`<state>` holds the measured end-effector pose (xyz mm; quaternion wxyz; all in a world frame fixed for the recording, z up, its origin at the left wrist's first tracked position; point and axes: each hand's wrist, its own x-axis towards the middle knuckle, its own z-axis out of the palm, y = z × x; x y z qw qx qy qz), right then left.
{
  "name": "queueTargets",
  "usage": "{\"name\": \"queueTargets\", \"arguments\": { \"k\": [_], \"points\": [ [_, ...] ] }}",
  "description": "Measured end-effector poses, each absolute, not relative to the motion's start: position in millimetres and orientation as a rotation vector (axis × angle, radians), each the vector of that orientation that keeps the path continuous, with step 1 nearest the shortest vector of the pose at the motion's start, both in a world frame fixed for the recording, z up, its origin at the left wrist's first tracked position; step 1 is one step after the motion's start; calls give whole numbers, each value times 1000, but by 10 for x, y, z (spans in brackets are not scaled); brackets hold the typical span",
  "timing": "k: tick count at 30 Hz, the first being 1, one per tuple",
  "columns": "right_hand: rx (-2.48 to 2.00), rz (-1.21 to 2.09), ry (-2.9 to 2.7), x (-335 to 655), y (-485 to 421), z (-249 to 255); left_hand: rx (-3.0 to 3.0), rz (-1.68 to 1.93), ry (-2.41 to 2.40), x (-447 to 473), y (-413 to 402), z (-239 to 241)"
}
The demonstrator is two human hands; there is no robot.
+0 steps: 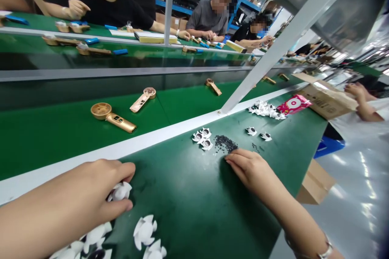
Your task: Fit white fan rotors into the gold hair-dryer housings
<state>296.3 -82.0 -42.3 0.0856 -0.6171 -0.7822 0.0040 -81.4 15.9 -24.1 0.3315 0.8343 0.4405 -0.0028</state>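
My left hand (88,194) rests on the green bench at the lower left, fingers curled round a white fan impeller (120,190). More white impellers (145,230) lie loose just below and beside it. My right hand (249,168) lies palm down farther right, its fingertips pressed together at the edge of a small heap of tiny dark parts (225,143). What those fingertips pinch is hidden. Three impellers with dark centres (203,137) sit just left of the heap.
A green conveyor belt (60,137) runs beyond the white strip, carrying gold handheld fan bodies (112,116). A slanted metal post (273,48) rises from the bench. A pink packet (293,104), more impellers and a cardboard box (325,99) lie far right. Other people work opposite.
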Motion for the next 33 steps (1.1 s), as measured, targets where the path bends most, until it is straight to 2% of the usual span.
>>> {"name": "queueTargets", "arguments": {
  "k": [3, 10, 12, 17, 19, 30, 33],
  "points": [
    [-1786, -58, -2441, 2976, -767, -409, 2060, -153, 1182, -709, 215, -41],
    [-1725, -109, -2390, 2780, -664, -373, 1338, 307, 918, -611, 203, 61],
    [-1682, -8, -2295, 2526, -652, -256, 1137, 416, 820, -582, 148, 3],
    [-1280, 542, -1899, 1671, -646, 129, 900, 539, 648, -499, 8, -55],
    [-1200, 588, -1868, 1455, -625, 222, 861, 547, 602, -489, -33, -25],
    [-1130, 276, -2062, 1366, -523, 305, 802, 575, 575, -499, -49, 108],
    [-1095, 106, -2147, 1382, -571, 282, 821, 609, 648, -492, -27, 74]
  ]
}}
